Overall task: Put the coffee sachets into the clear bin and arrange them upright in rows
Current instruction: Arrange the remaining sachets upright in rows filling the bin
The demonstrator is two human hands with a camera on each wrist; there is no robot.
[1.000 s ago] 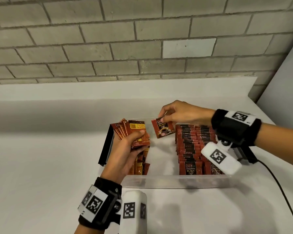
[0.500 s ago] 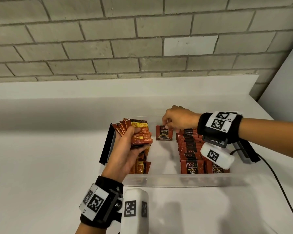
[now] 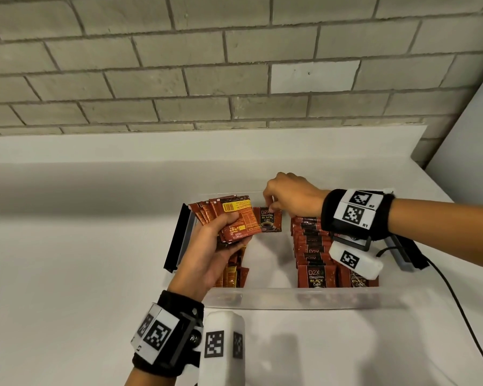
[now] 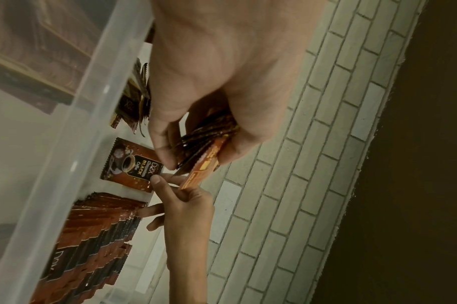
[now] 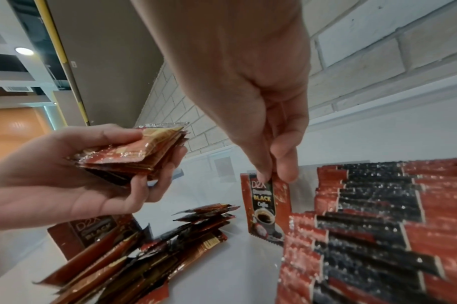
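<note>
Head view: white counter (image 3: 67,274), grey brick wall (image 3: 179,65).

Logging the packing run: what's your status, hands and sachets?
Left hand grips a fanned sachet stack. Right hand pinches one sachet upright in the clear bin. Nothing blocking.

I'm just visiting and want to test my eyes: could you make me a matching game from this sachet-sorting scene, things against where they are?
Things:
1. fanned stack of sachets
2. single sachet
3. upright rows
4. loose sachets

Places:
A. right side of the clear bin
B. pinched by the right hand
C. gripped in the left hand
D. leaning in the bin's left part

Pairs: 1-C, 2-B, 3-A, 4-D
</note>
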